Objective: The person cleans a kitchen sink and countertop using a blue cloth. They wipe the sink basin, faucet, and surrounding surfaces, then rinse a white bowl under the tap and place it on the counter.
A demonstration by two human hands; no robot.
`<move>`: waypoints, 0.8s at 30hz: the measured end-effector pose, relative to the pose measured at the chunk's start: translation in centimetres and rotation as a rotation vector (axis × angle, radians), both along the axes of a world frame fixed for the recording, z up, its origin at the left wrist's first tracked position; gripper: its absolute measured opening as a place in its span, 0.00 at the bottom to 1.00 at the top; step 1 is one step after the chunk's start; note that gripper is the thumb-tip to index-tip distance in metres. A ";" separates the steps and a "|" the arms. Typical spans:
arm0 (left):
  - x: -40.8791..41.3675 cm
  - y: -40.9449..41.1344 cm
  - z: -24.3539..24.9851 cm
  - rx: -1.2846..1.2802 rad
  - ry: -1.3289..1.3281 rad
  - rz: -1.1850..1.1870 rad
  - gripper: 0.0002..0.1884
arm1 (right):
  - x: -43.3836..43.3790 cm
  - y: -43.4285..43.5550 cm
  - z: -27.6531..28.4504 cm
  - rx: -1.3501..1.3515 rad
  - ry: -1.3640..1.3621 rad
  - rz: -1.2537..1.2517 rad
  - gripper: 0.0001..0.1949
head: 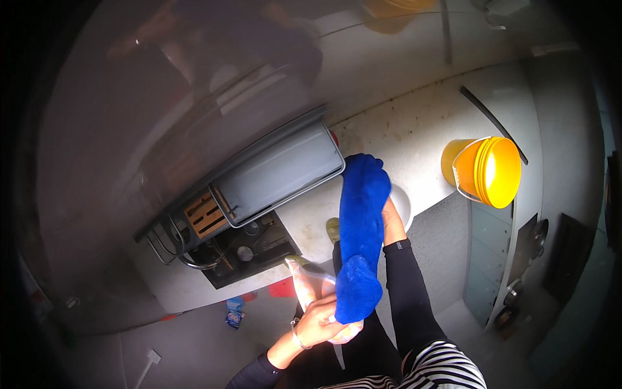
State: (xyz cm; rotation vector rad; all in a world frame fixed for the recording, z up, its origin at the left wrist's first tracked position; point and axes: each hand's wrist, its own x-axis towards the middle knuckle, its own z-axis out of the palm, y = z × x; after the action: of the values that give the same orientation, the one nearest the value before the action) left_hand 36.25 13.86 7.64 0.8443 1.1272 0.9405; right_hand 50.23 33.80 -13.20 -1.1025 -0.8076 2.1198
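Observation:
A long blue cloth piece point(362, 219), sock-like in outline, hangs lengthwise in front of me. My right hand point(392, 221) grips its upper part from behind; most of those fingers are hidden by the cloth. Around a white and orange patterned piece of thin sheet or wrapping point(305, 287) the fingers of my left hand point(318, 323) are closed. The left fingertips also meet the lower rounded end of the blue cloth. Behind my right hand a white bowl point(403, 206) is partly covered by the hand and cloth.
A yellow bucket point(495, 170) with a wire handle stands at the right near a dark strip point(491, 121). Left of the cloth is a metal rack point(282, 170) with a slotted wooden block point(204, 213), above a black cooktop-like panel point(250, 253). Blue packets point(234, 313) lie lower left.

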 end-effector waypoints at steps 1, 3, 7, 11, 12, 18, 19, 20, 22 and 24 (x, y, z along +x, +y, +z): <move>0.0 0.3 0.4 -0.011 0.002 0.004 0.10 | -0.2 0.1 -0.2 0.077 -0.130 0.037 0.20; 0.0 0.5 1.0 -0.053 -0.010 0.062 0.10 | -3.0 0.0 -0.3 0.281 -0.496 0.133 0.22; -0.2 1.0 1.8 -0.122 -0.010 0.160 0.09 | -9.1 0.3 2.5 0.549 -1.038 0.128 0.28; -0.4 2.1 1.6 -0.128 0.014 0.164 0.08 | -8.5 2.9 1.6 0.470 -0.983 0.211 0.27; -0.4 2.4 1.6 -0.118 0.021 0.155 0.08 | -8.5 4.0 1.4 0.473 -0.904 0.237 0.26; 1.4 4.1 0.8 -0.079 0.053 0.118 0.07 | -7.2 7.1 -1.1 0.505 -0.897 0.376 0.17; 1.4 4.3 0.8 -0.082 0.059 0.113 0.08 | -7.0 7.6 -1.3 0.462 -0.907 0.394 0.17; 1.6 4.6 0.7 -0.087 0.063 0.107 0.09 | -6.3 8.2 -1.4 0.420 -0.917 0.412 0.17; 1.4 4.8 0.7 -0.093 0.082 0.118 0.09 | -6.3 9.0 -0.7 0.417 -0.883 0.413 0.16; 1.4 5.3 0.7 -0.092 0.083 0.153 0.09 | -4.4 9.9 -0.7 0.457 -0.707 0.177 0.14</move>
State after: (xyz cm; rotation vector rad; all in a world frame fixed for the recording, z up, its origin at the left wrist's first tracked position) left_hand 37.66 19.15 8.32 0.7358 1.3114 0.9784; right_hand 45.79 43.71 -13.90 -1.5657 -1.6661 1.5226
